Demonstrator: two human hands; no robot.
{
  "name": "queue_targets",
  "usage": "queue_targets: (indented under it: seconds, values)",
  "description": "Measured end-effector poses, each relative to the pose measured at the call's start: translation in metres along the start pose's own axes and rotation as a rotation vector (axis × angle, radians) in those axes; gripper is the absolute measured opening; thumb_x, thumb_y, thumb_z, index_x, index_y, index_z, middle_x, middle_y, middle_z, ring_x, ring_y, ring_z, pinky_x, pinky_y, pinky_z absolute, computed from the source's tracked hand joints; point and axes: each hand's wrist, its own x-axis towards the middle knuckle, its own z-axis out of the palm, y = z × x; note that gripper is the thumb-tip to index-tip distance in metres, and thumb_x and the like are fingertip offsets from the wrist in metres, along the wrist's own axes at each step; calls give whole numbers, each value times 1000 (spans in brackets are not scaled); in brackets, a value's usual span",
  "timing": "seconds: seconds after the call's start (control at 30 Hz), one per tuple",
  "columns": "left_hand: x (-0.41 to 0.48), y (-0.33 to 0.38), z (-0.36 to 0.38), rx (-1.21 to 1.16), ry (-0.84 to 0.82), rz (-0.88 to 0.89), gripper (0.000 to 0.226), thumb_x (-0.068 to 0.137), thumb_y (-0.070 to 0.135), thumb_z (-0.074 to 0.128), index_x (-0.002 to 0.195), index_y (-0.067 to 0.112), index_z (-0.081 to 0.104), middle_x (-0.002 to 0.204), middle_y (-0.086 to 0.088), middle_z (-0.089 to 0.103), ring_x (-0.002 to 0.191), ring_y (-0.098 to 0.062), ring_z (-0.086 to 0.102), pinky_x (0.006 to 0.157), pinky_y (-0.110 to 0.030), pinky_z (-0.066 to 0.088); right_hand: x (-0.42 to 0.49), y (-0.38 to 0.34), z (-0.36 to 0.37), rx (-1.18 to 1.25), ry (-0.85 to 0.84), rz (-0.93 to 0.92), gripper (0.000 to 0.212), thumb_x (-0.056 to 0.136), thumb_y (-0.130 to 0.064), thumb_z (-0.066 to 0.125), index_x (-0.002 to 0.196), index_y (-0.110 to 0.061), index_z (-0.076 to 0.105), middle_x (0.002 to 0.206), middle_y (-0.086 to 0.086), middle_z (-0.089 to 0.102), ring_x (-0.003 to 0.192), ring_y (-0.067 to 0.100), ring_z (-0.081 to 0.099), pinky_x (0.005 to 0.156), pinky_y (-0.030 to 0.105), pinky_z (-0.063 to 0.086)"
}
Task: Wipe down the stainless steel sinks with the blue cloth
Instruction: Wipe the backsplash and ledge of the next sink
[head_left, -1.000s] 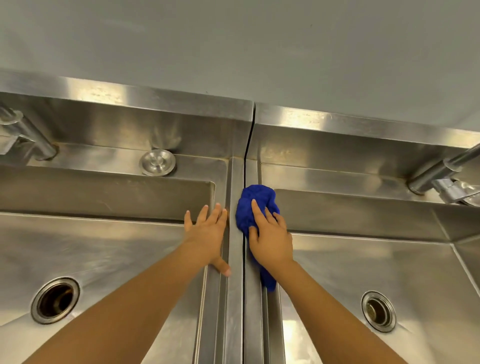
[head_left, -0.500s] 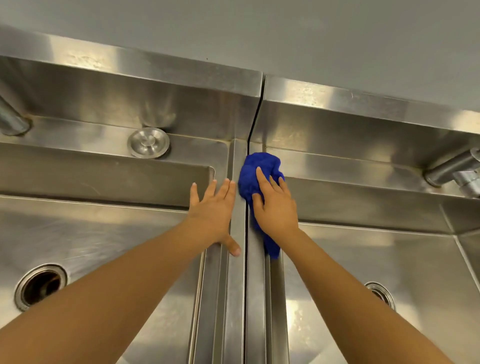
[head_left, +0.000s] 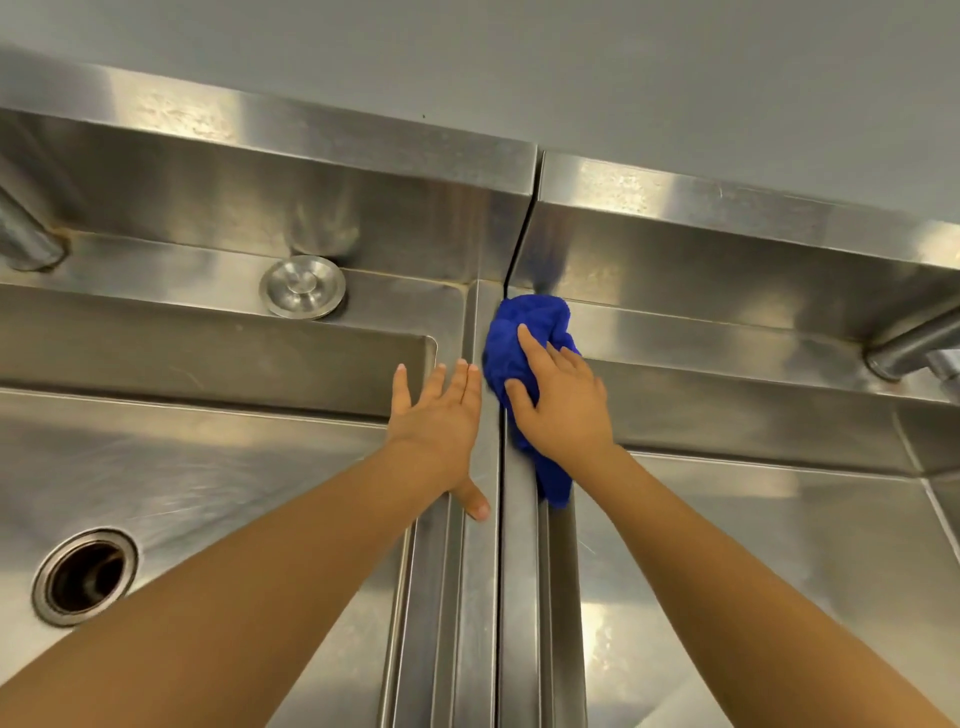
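While the right hand (head_left: 563, 410), fingers nearly straight, presses the bunched blue cloth (head_left: 524, 332) onto the right sink (head_left: 727, 332) rim's far-left corner | left hand (head_left: 441, 415) flat, spread, empty, on left sink (head_left: 472, 597) rim | likely bracing the reach

Two stainless steel sinks (head_left: 727, 415), side by side.
Blue cloth (head_left: 511, 338) on the right rim (head_left: 519, 597) by the seam (head_left: 500, 623); round metal plug (head_left: 302, 287) on the back ledge (head_left: 405, 291), 9 o'clock of it.
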Motion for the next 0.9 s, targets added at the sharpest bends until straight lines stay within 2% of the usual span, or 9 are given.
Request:
queue_targets:
  seconds: [0.13,0.33,0.5,0.57,0.73,0.83,0.9]
  values:
    - [1,-2,3,-23,2,12,150,55,68,77,147,11,-26,158,-7,-23,146,-27,-17,110,-60,-12,32,3,-4,-22,-68,36,61,100,-41,35,153,-28,10,152,7,35,143,34,23,116,49,22]
    - [1,-4,3,-25,10,12,149,55,69,77,147,12,-26,159,-6,-23,146,-26,-17,110,-60,-13,48,0,-6,41,-81,82,60,100,-39,37,153,-26,12,154,11,32,142,34,25,116,49,21]
    - [1,-5,4,-32,19,15,148,55,70,76,147,13,-26,159,-5,-23,146,-26,-17,110,-59,-13,11,-2,5,107,33,26,61,99,-40,42,153,-26,18,152,7,36,141,29,29,116,43,23]
    - [2,-6,5,-47,23,19,148,56,70,76,147,14,-27,158,-4,-24,146,-25,-18,110,-59,-13,11,3,5,57,7,-1,62,98,-45,39,153,-28,14,153,6,34,141,29,28,117,46,22]
    - [2,-7,6,-55,11,25,146,58,69,75,147,15,-27,158,-3,-25,146,-25,-19,111,-59,-14,38,8,-8,-27,-109,14,63,99,-47,34,153,-30,5,158,2,22,146,30,12,116,53,5]
    - [2,-6,3,-45,3,19,146,58,69,75,147,14,-27,158,-4,-25,146,-25,-19,111,-59,-13,48,3,-9,6,-117,66,62,99,-46,34,153,-30,7,158,2,22,146,31,12,116,54,5]
    - [1,-5,2,-40,-4,18,147,58,69,75,147,14,-28,158,-4,-25,146,-26,-19,111,-59,-13,47,2,-6,18,-84,72,61,99,-46,35,153,-30,11,157,3,26,145,30,18,117,53,8]
